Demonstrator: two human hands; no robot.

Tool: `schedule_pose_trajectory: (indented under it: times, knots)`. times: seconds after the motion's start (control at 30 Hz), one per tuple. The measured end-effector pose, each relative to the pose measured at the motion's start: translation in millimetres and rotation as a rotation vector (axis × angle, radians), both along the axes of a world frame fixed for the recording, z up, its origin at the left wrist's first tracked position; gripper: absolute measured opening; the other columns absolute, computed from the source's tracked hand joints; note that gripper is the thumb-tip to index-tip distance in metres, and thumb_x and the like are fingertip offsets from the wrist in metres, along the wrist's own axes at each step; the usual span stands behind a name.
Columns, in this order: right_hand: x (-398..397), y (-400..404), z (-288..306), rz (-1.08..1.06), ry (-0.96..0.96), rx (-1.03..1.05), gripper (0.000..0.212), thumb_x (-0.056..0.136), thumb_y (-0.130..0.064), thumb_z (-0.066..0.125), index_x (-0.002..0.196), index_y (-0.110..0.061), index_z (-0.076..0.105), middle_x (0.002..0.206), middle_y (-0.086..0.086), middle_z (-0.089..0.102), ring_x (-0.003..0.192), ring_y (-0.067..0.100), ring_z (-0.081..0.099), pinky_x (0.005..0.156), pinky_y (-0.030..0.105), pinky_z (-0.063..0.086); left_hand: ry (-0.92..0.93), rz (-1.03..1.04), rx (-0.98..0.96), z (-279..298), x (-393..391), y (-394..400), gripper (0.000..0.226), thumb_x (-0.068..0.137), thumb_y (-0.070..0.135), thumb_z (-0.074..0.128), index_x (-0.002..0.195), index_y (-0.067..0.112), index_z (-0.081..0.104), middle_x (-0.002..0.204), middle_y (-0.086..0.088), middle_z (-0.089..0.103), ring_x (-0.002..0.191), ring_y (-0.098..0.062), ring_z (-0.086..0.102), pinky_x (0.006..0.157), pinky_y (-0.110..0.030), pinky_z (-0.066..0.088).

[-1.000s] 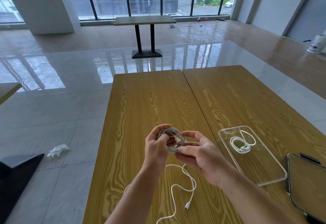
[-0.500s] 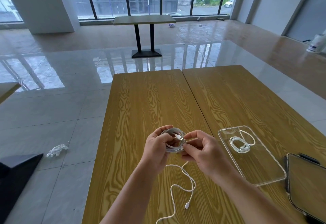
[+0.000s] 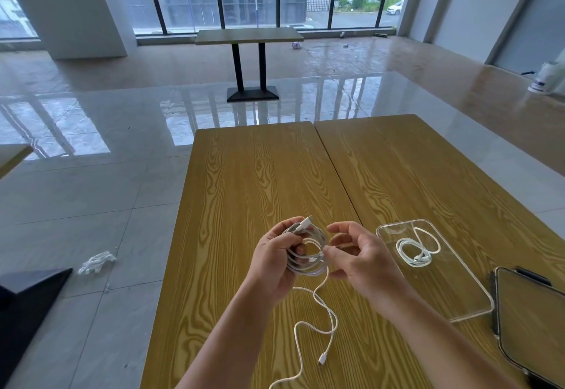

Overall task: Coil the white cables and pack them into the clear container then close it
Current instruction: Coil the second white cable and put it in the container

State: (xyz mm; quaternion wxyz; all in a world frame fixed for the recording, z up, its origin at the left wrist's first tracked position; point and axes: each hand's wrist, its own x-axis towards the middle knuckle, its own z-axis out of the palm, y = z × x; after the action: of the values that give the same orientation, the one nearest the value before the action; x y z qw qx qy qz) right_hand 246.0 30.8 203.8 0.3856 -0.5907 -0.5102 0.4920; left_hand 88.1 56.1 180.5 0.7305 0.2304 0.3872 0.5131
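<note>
two bare forearms rise from the bottom edge, and nothing is worn on either: no sleeve in view. the left hand (image 3: 275,261) shows no ring and no glove, its wrist plain too, no watch or band. the right hand (image 3: 362,261) is just as plain (fingernails short and unpainted, as far as they show). both arms slim, smooth, unmarked right down to the frame edge.
</note>
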Motion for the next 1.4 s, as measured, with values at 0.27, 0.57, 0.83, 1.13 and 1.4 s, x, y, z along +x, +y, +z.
schedule_pose_trajectory:
  times: [0.27, 0.57, 0.83, 1.13, 1.4]
  knots:
    - [-5, -3, 0, 0.027, 0.184, -0.046, 0.015, 0.094, -0.002, 0.063, 0.105, -0.010, 0.058, 0.092, 0.016, 0.076, 0.080, 0.025, 0.077, 0.066, 0.031, 0.062, 0.107, 0.069, 0.089, -7, 3, -4, 0.021, 0.091, 0.009, 0.068, 0.112, 0.010, 0.068, 0.100, -0.022, 0.061, 0.090, -0.038, 0.052, 0.081, -0.049, 0.047]
    - [-2, -1, -6, -0.018, 0.198, -0.064, 0.012, 0.092, -0.002, 0.066, 0.100, -0.007, 0.059, 0.088, 0.019, 0.075, 0.074, 0.025, 0.076, 0.062, 0.030, 0.059, 0.400, 0.059, 0.283, -9, 1, -9, 0.030, 0.086, 0.026, 0.069, 0.116, 0.021, 0.072, 0.080, -0.011, 0.070, 0.058, -0.012, 0.063, 0.061, -0.028, 0.055]
    - [-1, -2, -11, 0.055, -0.006, 0.050, 0.002, 0.093, -0.007, 0.067, 0.091, -0.006, 0.066, 0.085, 0.015, 0.074, 0.076, 0.024, 0.076, 0.068, 0.037, 0.064, 0.554, 0.012, 0.266, -12, 0, -2, 0.015, 0.094, 0.015, 0.065, 0.108, 0.016, 0.067, 0.078, -0.002, 0.071, 0.065, -0.015, 0.066, 0.064, -0.031, 0.057]
    - [3, -5, -25, 0.228, -0.397, 0.254, 0.010, 0.087, -0.031, 0.075, 0.089, -0.023, 0.070, 0.080, -0.011, 0.073, 0.079, -0.004, 0.070, 0.067, 0.016, 0.056, 0.393, 0.054, 0.088, -12, 0, 4, 0.022, 0.103, 0.017, 0.051, 0.098, 0.005, 0.069, 0.056, 0.003, 0.054, 0.052, -0.012, 0.053, 0.054, -0.028, 0.048]
    - [4, -5, -37, 0.302, -0.484, 0.370, 0.016, 0.096, -0.038, 0.061, 0.095, -0.022, 0.065, 0.090, -0.009, 0.073, 0.087, 0.002, 0.070, 0.072, 0.033, 0.060, 0.114, 0.207, -0.035, -10, -3, 10, 0.015, 0.101, 0.010, 0.052, 0.107, 0.002, 0.064, 0.060, 0.001, 0.054, 0.040, -0.008, 0.043, 0.047, -0.024, 0.050]
